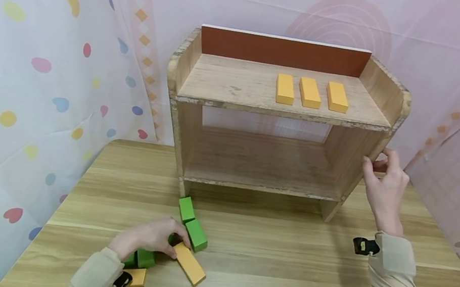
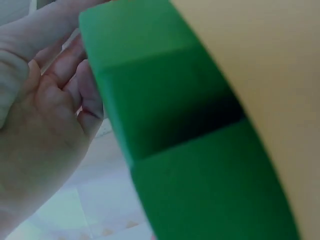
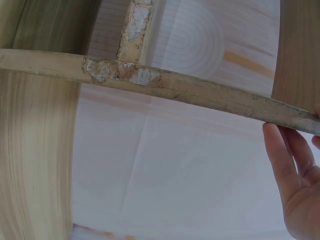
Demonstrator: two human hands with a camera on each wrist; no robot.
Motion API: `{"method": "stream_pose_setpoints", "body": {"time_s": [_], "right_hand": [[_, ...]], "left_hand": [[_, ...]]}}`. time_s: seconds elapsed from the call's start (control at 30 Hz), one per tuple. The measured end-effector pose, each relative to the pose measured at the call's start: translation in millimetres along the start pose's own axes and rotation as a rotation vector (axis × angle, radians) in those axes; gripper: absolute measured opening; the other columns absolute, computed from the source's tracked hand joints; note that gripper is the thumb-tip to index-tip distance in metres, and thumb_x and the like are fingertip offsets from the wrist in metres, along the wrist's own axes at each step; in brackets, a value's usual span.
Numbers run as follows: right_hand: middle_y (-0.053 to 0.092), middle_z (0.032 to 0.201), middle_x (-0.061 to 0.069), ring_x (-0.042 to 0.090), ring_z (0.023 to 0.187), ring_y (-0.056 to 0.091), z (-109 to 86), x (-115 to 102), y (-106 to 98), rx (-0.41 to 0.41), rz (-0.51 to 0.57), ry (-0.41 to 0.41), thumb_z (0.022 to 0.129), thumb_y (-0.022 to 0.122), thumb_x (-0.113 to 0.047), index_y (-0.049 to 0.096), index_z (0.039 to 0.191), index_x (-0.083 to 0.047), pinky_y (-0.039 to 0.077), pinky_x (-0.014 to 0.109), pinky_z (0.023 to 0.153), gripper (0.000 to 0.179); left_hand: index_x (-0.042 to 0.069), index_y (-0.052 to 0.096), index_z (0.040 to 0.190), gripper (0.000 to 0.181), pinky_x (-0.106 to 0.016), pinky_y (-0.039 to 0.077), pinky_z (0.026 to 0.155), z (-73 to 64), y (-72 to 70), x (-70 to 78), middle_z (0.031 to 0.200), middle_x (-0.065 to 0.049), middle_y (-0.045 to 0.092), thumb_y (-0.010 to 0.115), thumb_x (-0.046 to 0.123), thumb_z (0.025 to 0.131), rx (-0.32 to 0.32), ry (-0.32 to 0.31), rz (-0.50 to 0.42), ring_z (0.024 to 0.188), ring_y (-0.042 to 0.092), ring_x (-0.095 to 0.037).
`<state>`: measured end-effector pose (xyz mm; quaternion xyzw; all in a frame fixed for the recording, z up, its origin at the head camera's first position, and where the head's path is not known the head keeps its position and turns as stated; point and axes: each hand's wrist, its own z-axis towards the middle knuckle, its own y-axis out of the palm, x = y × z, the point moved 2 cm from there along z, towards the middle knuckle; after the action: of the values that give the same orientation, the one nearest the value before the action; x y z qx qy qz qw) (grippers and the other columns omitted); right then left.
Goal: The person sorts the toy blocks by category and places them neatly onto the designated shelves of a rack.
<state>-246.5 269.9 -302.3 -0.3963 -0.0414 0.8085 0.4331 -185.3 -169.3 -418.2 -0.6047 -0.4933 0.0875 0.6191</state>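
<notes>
1. From my far-off spot I see a partly hidden yellow block (image 1: pixel 136 277) nearest, by the left sleeve (image 1: pixel 93 276), well in front of the shelf (image 1: pixel 263 162).
2. The left hand (image 1: pixel 155 235) is in front of the shelf's left foot — thumb and fingers pinch one end of a long yellow block (image 1: pixel 191 266). I can't tell if that block touches the table (image 1: pixel 260 261).
3. Some dark green blocks (image 1: pixel 145 258) peek out under that hand. Two bright green blocks (image 1: pixel 197 235) lie almost in line, just before the shelf's left foot.
4. The right hand (image 1: pixel 385 191) grips the edge of the shelf's right side.
5. Three flat yellow blocks (image 1: pixel 310 93) lie in a row on the shelf's top board, toward its right — side by side with gaps.
6. A pink cloth (image 1: pixel 259 5) hangs behind the shelf.
</notes>
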Motion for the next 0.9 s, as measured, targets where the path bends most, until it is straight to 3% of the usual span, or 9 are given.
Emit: {"method": "stream_pose_setpoints", "body": {"time_s": [0.17,0.37,0.73,0.9], "right_hand": [[0.065,0.077,0.024,-0.025,0.063,0.039,-0.3,0.7,-0.4,0.002,-0.003,0.006,0.091,0.06,-0.017,0.057,0.113,0.0,0.033,-0.003,0.058,0.029],[0.065,0.079,0.024,-0.023,0.064,0.039,-0.9,0.2,-0.9,-0.015,-0.008,0.006,0.091,0.059,-0.019,0.057,0.115,-0.001,0.033,-0.002,0.058,0.03],[0.065,0.078,0.023,-0.022,0.063,0.039,-1.0,-0.3,-1.2,-0.017,-0.006,0.002,0.091,0.06,-0.019,0.057,0.115,-0.002,0.033,0.0,0.055,0.03],[0.065,0.077,0.023,-0.022,0.062,0.039,-0.6,-0.3,-1.0,-0.011,-0.007,-0.003,0.091,0.06,-0.019,0.058,0.115,-0.002,0.032,0.0,0.054,0.03]], "left_hand": [[0.017,0.072,0.096,0.027,-0.028,0.052,0.079,2.0,1.2,3.1,0.099,0.003,0.069,0.082,0.018,0.071,0.016,-0.017,0.033,0.091,0.061,-0.013],[0.016,0.072,0.097,0.031,-0.021,0.048,0.073,3.2,2.3,3.1,0.096,0.005,0.067,0.083,0.013,0.069,0.01,0.007,0.022,0.085,0.056,-0.007],[0.017,0.071,0.1,0.031,-0.02,0.046,0.07,1.5,-1.9,-0.4,0.096,0.006,0.065,0.079,0.011,0.071,0.042,0.067,-0.066,0.082,0.052,-0.005],[0.018,0.071,0.102,0.031,-0.022,0.045,0.075,0.8,-6.9,-0.2,0.097,0.006,0.064,0.077,0.011,0.073,0.072,0.073,-0.087,0.086,0.05,-0.006]]}}
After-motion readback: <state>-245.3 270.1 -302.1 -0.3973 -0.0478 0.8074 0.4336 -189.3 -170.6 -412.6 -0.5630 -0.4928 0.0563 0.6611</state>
